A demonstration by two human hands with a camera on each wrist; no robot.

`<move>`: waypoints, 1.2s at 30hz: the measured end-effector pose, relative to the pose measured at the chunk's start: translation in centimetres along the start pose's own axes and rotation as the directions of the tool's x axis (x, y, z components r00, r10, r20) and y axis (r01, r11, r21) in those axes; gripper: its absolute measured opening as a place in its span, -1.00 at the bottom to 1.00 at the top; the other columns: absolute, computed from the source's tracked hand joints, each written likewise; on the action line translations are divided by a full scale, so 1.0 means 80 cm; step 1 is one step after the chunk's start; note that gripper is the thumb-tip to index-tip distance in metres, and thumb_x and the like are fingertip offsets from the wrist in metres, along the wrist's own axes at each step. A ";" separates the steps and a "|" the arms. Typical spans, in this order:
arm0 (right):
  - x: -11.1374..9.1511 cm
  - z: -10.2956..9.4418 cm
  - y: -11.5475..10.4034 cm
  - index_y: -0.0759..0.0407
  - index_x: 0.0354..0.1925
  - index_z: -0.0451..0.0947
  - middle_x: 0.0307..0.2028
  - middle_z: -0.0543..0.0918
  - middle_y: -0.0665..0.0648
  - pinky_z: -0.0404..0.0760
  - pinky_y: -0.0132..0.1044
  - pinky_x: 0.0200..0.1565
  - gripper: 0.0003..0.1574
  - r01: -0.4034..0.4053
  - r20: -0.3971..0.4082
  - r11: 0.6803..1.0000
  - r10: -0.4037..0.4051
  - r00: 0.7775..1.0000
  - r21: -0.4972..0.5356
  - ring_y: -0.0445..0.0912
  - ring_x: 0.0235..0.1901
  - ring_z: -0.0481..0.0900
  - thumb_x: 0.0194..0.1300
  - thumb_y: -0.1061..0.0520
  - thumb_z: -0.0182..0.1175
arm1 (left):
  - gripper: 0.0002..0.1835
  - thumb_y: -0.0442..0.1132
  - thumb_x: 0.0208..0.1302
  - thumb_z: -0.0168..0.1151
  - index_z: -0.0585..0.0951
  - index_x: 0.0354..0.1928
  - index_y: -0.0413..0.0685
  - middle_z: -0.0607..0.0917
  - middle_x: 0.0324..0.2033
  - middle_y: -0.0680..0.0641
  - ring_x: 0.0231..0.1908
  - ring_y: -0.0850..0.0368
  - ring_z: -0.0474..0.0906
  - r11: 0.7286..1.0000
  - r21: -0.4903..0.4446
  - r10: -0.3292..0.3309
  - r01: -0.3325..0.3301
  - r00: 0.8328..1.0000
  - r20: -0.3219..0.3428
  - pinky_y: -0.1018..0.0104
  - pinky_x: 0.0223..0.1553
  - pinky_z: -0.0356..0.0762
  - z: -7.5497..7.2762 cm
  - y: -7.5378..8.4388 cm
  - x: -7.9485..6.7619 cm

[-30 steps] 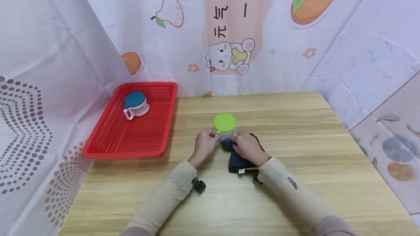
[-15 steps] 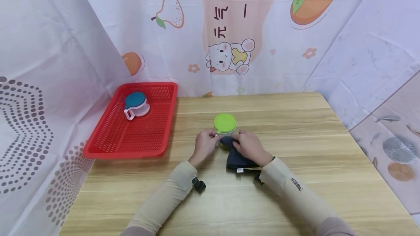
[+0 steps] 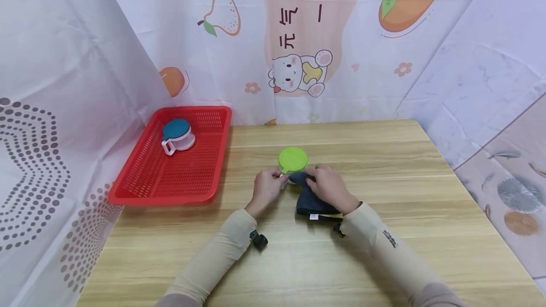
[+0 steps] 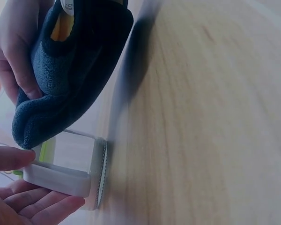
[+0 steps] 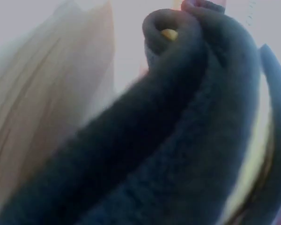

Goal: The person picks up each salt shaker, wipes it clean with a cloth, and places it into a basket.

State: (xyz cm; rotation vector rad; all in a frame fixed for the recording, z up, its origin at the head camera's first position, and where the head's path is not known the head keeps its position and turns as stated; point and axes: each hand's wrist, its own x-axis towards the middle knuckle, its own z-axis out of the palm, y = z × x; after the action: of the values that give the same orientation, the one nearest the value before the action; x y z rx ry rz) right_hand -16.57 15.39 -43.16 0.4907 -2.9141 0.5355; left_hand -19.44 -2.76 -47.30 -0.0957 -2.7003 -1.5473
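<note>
A clear jar with a round green lid (image 3: 293, 159) stands upright on the table in the head view. My left hand (image 3: 266, 187) pinches its white handle (image 4: 56, 179) between thumb and fingers. In my right hand (image 3: 329, 186) is a folded dark blue cloth (image 3: 314, 203), bunched at the fingertips against the near side of the jar. Yellow shows inside the folds, and a small white tag (image 3: 313, 217) hangs from one edge. The cloth (image 5: 178, 126) fills much of the right wrist view, where that hand's fingers are hidden. The cloth covers part of the jar's front.
To the left stands a red plastic basket (image 3: 219, 165). A similar jar with a blue lid (image 3: 176, 128) and a white handle lies inside it, near the back. The wooden table (image 3: 384, 155) meets a printed curtain (image 3: 239, 60) behind.
The right hand has shifted slightly up and to the right, and the cloth end has slid up over the jar's side towards the lid. The left hand and the jar have hardly moved.
</note>
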 end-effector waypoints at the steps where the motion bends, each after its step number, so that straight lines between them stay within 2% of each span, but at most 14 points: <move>1: 0.000 0.001 0.000 0.18 -0.04 0.69 -0.41 0.62 0.19 0.50 -0.20 -0.46 -0.69 0.000 0.002 1.000 0.000 1.000 0.000 -0.06 -0.50 0.49 0.22 0.17 0.32 | -0.83 -0.21 0.16 0.39 0.73 -0.46 -0.17 0.76 -0.53 -0.08 -0.55 0.28 0.52 1.000 0.002 0.001 -0.001 1.000 0.002 0.43 -0.46 0.45 0.000 0.000 0.000; 11: -0.002 0.013 -0.001 0.14 -0.06 0.71 -0.42 0.61 0.18 0.51 -0.19 -0.44 -0.69 0.007 0.020 0.999 -0.006 1.000 -0.039 -0.06 -0.49 0.50 0.19 0.16 0.34 | -0.80 -0.17 0.14 0.42 0.73 -0.49 -0.15 0.75 -0.56 -0.05 -0.55 0.27 0.50 1.000 0.023 -0.002 0.002 1.000 0.002 0.41 -0.44 0.43 0.000 -0.004 -0.003; 18: 0.005 0.022 -0.002 0.10 -0.28 0.68 -0.46 0.60 0.16 0.53 -0.09 -0.43 -0.91 0.044 0.068 0.994 -0.037 0.997 -0.100 0.02 -0.45 0.56 0.19 0.16 0.32 | -0.82 -0.17 0.16 0.40 0.74 -0.46 -0.15 0.75 -0.52 -0.05 -0.53 0.24 0.52 1.000 0.009 -0.030 0.029 0.999 0.013 0.41 -0.44 0.44 -0.001 -0.001 0.001; 24: 0.011 0.036 -0.001 0.12 -0.34 0.64 -0.48 0.60 0.16 0.55 -0.07 -0.41 -0.95 0.045 0.096 0.993 -0.034 0.995 -0.113 0.02 -0.44 0.57 0.19 0.17 0.32 | -0.83 -0.21 0.17 0.39 0.73 -0.43 -0.19 0.76 -0.51 -0.09 -0.56 0.28 0.52 1.000 -0.004 -0.006 0.007 1.000 0.015 0.46 -0.52 0.43 -0.001 0.000 0.004; 28: 0.010 0.038 0.004 0.14 -0.24 0.69 -0.40 0.68 0.19 0.58 -0.06 -0.34 -0.88 0.013 0.113 0.999 -0.008 0.994 -0.039 0.03 -0.38 0.62 0.21 0.18 0.30 | -0.83 -0.21 0.17 0.38 0.73 -0.45 -0.19 0.75 -0.54 -0.09 -0.60 0.30 0.51 1.000 -0.020 -0.013 0.013 1.000 0.018 0.47 -0.55 0.43 0.000 -0.001 0.002; 31: 0.009 0.036 0.010 0.20 -0.10 0.70 -0.23 0.75 0.25 0.63 -0.01 -0.17 -0.75 -0.038 0.133 0.997 0.030 0.991 0.062 0.10 -0.21 0.69 0.23 0.18 0.28 | -0.82 -0.20 0.16 0.40 0.73 -0.47 -0.18 0.75 -0.56 -0.08 -0.60 0.30 0.51 1.000 -0.022 -0.022 0.022 1.000 0.006 0.46 -0.54 0.43 0.000 -0.001 0.000; 33: 0.009 0.033 0.015 0.25 -0.05 0.69 -0.12 0.74 0.25 0.62 0.01 -0.03 -0.69 -0.082 0.152 0.987 0.061 0.986 0.135 0.11 -0.08 0.69 0.25 0.17 0.26 | -0.81 -0.19 0.14 0.41 0.73 -0.47 -0.18 0.75 -0.56 -0.08 -0.59 0.30 0.51 1.000 -0.012 -0.020 0.020 1.000 -0.009 0.45 -0.52 0.43 0.001 -0.001 -0.001; 36: 0.009 0.026 0.022 0.28 -0.01 0.67 -0.04 0.72 0.28 0.58 0.03 0.05 -0.66 -0.157 0.189 0.960 0.114 0.975 0.232 0.14 0.01 0.65 0.28 0.15 0.24 | -0.81 -0.17 0.13 0.42 0.74 -0.46 -0.17 0.75 -0.55 -0.06 -0.58 0.30 0.50 1.000 0.002 -0.012 0.012 1.000 -0.023 0.44 -0.50 0.43 0.002 -0.001 -0.001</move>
State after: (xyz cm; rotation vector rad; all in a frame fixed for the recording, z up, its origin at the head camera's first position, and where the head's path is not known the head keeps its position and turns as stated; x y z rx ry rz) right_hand -17.98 15.94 -45.53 0.3834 -3.0795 0.9269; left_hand -19.39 -2.69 -47.43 -0.0614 -2.6900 -1.5392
